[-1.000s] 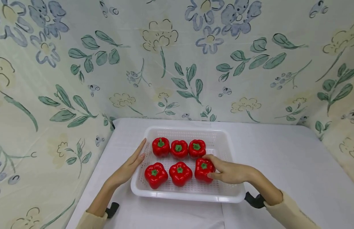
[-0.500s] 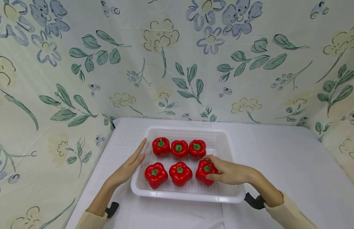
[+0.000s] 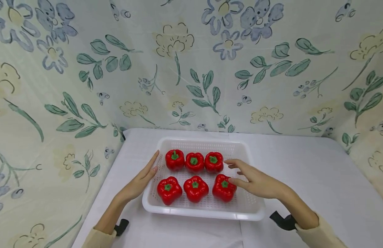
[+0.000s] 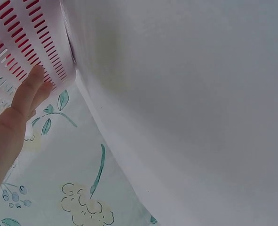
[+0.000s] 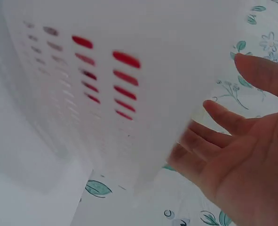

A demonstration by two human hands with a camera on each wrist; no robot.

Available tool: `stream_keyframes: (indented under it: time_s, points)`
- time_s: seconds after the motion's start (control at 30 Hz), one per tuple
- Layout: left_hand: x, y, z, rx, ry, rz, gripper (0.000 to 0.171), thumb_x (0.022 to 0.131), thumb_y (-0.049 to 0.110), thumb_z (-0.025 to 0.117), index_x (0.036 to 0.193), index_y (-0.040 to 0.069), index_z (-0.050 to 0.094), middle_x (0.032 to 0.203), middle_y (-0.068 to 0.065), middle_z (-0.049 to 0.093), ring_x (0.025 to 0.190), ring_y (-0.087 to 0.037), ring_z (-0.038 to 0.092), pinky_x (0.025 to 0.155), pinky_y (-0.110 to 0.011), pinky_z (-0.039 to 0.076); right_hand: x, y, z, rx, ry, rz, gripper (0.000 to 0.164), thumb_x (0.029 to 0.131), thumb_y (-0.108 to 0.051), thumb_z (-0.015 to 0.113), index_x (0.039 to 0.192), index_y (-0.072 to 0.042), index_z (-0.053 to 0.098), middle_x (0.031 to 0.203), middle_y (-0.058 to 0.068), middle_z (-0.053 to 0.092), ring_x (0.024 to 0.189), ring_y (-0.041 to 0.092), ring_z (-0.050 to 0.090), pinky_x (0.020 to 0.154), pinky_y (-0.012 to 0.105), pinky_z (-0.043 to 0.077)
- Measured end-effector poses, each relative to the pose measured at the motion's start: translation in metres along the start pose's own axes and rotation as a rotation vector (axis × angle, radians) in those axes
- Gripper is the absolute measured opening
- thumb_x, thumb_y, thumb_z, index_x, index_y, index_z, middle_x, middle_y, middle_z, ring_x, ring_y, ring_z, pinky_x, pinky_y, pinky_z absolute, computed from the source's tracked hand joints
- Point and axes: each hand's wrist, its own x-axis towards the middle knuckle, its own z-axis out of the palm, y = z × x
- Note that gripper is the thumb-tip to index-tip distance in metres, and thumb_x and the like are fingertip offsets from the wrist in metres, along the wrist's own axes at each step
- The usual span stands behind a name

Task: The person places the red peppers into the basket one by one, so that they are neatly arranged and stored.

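Note:
A white perforated plastic basket (image 3: 207, 214) holds red bell peppers with green stems in two rows of three. My left hand (image 3: 136, 183) lies with straight fingers along the basket's left side; in the left wrist view, its fingertips are at the slotted wall (image 4: 33, 40). Over the basket's right side, my right hand (image 3: 261, 181) holds nothing, its fingers spread and loosely bent. Its thumb overlaps the edge of the front right pepper (image 3: 223, 193) in the head view. The index fingertip is beside the back right pepper (image 3: 214, 167). In the right wrist view, the palm (image 5: 242, 165) shows behind the basket's rim.
The basket stands on a table with a white cloth (image 3: 306, 172), which stretches off to the right. Behind and at the left hangs a floral curtain (image 3: 179, 86). A dark strap (image 3: 121, 227) shows at the left wrist and another (image 3: 282, 220) at the right.
My right hand has turned the front right pepper slightly, shifting it a little to the right, then let go and drawn back up and right. The left hand has stayed in place.

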Motion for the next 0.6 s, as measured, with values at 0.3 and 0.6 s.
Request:
stream_keyframes:
  time_s: [0.3, 0.6]
  points:
    - [-0.005, 0.001, -0.006, 0.073, 0.018, -0.004, 0.061, 0.113, 0.034, 0.035, 0.167, 0.036, 0.007, 0.176, -0.004, 0.011, 0.158, -0.044, 0.024, 0.104, -0.055, 0.056, -0.03, 0.012, -0.03, -0.079, 0.254, 0.013, 0.057, 0.105, -0.036, 0.059, 0.154, -0.013, 0.04, 0.156, 0.018, 0.046, 0.136, 0.054, 0.049, 0.095, 0.074, 0.052]
    - [-0.012, -0.004, -0.02, 0.134, 0.061, 0.078, 0.059, 0.114, 0.033, 0.028, 0.168, 0.03, 0.005, 0.176, -0.004, 0.007, 0.162, -0.039, 0.01, 0.123, -0.066, 0.026, -0.053, 0.067, -0.039, -0.285, 0.473, 0.06, 0.055, 0.106, -0.033, 0.058, 0.151, -0.004, 0.046, 0.161, 0.029, 0.037, 0.145, 0.057, 0.033, 0.105, 0.083, 0.028]
